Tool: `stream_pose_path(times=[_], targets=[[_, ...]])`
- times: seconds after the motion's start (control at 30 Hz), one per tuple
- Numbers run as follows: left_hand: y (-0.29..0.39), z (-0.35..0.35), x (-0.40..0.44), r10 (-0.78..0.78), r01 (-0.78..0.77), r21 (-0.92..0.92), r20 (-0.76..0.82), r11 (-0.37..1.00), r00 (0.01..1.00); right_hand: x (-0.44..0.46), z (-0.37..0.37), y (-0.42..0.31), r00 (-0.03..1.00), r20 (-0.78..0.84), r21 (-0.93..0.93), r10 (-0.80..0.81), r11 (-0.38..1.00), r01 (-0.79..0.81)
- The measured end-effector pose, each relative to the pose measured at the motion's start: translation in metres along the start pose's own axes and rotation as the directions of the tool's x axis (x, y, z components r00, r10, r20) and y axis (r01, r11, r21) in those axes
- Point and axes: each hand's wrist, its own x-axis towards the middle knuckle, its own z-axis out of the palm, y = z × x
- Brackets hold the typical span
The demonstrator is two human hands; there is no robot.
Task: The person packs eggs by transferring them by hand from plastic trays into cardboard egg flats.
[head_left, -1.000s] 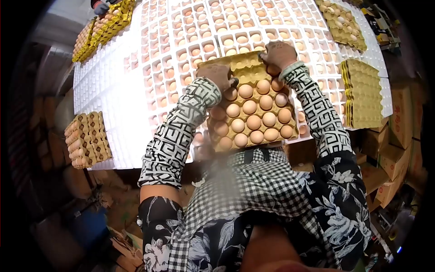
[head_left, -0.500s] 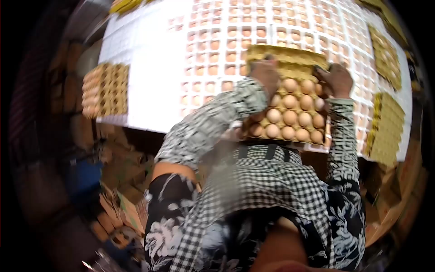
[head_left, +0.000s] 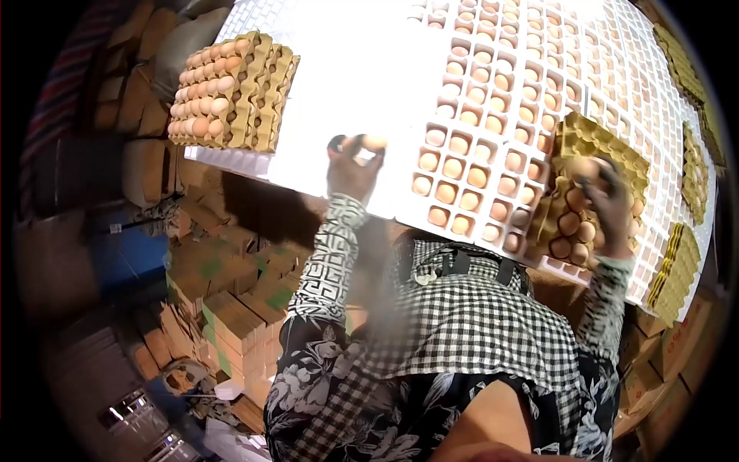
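My left hand (head_left: 354, 171) is over the bright white tabletop, its fingers closed around a pale egg (head_left: 374, 143) near the fingertips. My right hand (head_left: 610, 202) is above the yellow-brown pulp egg tray (head_left: 596, 146), its fingers curled at another egg (head_left: 585, 167); motion smears them a little. Several brown eggs sit in the front cells of that tray, while its back cells show no eggs. The tray rests on white gridded foam trays (head_left: 471, 185) whose square cells hold eggs.
Stacked pulp trays of eggs (head_left: 231, 92) stand on the table's left corner. More pulp trays (head_left: 676, 269) lie along the right edge. Flattened cardboard boxes (head_left: 239, 323) are piled on the floor below, with other boxes (head_left: 681, 339) at the right.
Both hands were gripping the pulp tray's far part. Now the left has moved left over the white surface with an egg, and the right is at the tray's eggs. The view has shifted.
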Motion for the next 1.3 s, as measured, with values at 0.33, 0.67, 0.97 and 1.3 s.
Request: stream_pose_path(times=[0.33, 0.67, 0.97, 1.3], targets=[[-0.056, 0.005, 0.03, 0.158, -0.219, 0.217, 0.267, 0.951, 0.951, 0.058, 0.356, -0.097, 0.994, -0.007, -0.396, 0.105, 0.913, -0.099], [-0.075, 0.075, 0.111, 0.551, -0.504, 0.302, -0.089, 0.809, 0.83, 0.021, 0.381, -0.037, 0.85, 0.36, -0.501, -0.385, 0.689, 0.524], [0.025, 0.069, 0.062, 0.533, -0.517, -0.27, -0.016, 0.812, 0.846, -0.016, 0.002, -0.024, 0.793, -0.608, -0.387, 0.015, 0.867, -0.313], [0.38, 0.222, -0.087, 0.764, -0.968, -0.096, 0.634, 0.232, 0.121, -0.037, -0.145, 0.107, 0.943, -0.235, -0.642, 0.235, 0.691, -0.332]])
